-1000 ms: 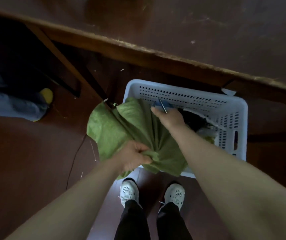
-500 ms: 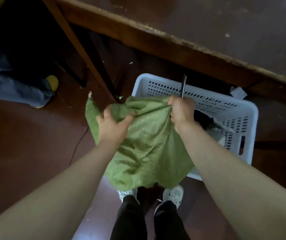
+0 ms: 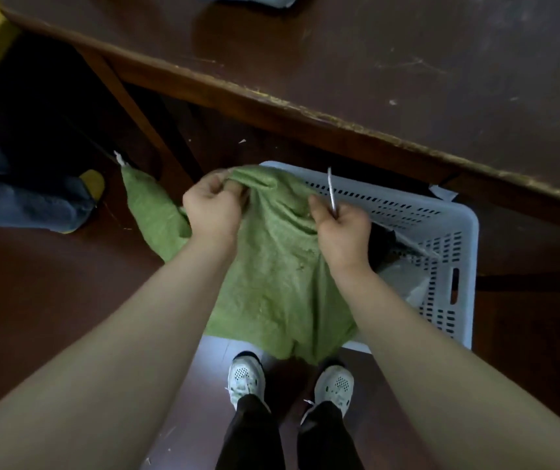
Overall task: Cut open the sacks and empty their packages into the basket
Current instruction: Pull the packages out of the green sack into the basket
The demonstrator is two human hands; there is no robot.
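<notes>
The sack [image 3: 271, 266] is a mottled moss green. The basket [image 3: 441, 215] is pale bluish white, its walls patterned with rows of dark slots. The blade [image 3: 331, 188] is silvery. The tabletop [image 3: 407, 62] is dark brown with pale scratches, its edge worn to tan. The floor [image 3: 34, 283] is reddish brown, the shoes [image 3: 246, 378] white with dotted perforations, the trousers [image 3: 251, 432] black
</notes>
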